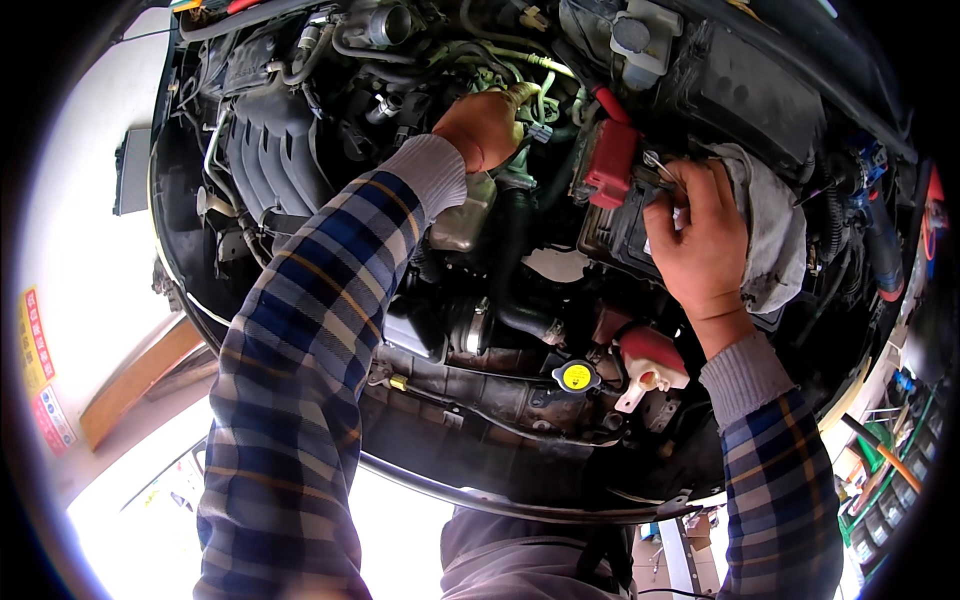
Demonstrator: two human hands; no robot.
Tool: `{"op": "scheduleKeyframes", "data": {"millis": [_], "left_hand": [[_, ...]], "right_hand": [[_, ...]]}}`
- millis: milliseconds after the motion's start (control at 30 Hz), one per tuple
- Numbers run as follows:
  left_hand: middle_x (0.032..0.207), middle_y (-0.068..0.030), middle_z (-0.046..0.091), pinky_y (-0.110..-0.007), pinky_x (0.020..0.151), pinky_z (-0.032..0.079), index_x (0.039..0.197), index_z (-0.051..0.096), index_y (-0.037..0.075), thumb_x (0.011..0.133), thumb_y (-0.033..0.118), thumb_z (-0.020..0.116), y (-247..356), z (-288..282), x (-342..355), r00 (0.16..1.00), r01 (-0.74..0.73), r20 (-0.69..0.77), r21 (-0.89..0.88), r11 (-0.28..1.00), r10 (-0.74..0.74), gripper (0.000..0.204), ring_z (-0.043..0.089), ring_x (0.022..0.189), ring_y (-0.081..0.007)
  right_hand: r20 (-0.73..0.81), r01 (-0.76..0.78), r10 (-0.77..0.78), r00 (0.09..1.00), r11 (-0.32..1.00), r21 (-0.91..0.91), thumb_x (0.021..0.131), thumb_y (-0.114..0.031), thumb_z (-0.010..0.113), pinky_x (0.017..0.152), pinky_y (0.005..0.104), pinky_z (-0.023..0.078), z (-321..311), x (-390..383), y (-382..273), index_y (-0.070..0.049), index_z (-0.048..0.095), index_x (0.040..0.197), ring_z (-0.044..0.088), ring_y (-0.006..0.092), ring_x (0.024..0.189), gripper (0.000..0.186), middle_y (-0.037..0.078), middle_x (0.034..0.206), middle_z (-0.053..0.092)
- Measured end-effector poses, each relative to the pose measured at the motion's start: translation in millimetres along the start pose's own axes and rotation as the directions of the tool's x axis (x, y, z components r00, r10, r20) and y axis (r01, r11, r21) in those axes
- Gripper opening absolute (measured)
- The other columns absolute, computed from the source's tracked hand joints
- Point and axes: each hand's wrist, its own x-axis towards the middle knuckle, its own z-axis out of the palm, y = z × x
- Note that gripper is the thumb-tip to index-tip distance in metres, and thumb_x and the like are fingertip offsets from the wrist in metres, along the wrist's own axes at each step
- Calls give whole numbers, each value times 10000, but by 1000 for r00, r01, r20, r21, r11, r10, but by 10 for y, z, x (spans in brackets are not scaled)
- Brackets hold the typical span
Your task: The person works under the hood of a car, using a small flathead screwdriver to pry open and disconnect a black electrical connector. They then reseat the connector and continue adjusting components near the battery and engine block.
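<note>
l. hand [480,132] sits by thin yellow-green pipes [548,64], grip can't tell; r. hand [706,232] pinches small silver metal tool [652,160] beside red boxy plastic cover [611,163], two-handed engine-bay step apparently underway, next move prob. needing steady r. grip.

In the engine bay [430,432], the round yellow cap [577,377] sits near the front edge, the crumpled grey cloth [776,235] behind, toward the right.
</note>
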Motion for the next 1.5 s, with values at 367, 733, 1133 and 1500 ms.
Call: {"op": "scheduleKeyframes", "data": {"millis": [367, 733, 1133, 1500], "left_hand": [[946, -114, 658, -402, 723, 541, 1101, 679, 73, 842, 61, 565, 501, -276, -1003, 915, 64, -403, 113, 992, -14, 282, 660, 843, -322], [931, -65, 694, -258, 760, 523, 1219, 613, -13, 946, 14, 605, 2169, 601, -2321, 838, 52, -170, -921, 385, -519, 274, 641, 848, -101], [1078, -102, 610, -299, 814, 513, 1323, 489, 1, 919, 24, 630, 2345, 421, -2471, 760, -300, -479, -857, 418, -438, 429, 629, 965, -177], [818, -111, 644, -399, 682, 539, 973, 648, 45, 737, 5, 625, 1517, 777, -2724, 702, -223, -633, -631, 743, -326, 241, 650, 755, -330]], "right_hand": [[-1, 3, -3, 1000, 1000, 12, 809, -106, 657, 607, 399, 545, -14, 0, -11, -114, 602, 1014, 659, 263, 740, 212, 57, 907, 598], [-37, 102, -98, 994, 988, 114, 897, -173, 592, 646, 419, 539, 19, -9, 4, -81, 601, 1029, 655, 299, 753, 161, 92, 963, 625], [222, 13, -117, 968, 906, 423, 1048, -186, 488, 860, 319, 491, -848, -343, -949, 66, 697, 1009, 614, 204, 973, 329, 110, 1075, 629], [627, 328, -369, 686, 926, 185, 960, -126, 599, 772, 303, 523, -25, 1083, -1216, 22, 692, 1081, 678, 197, 908, 213, 124, 995, 674]]}}
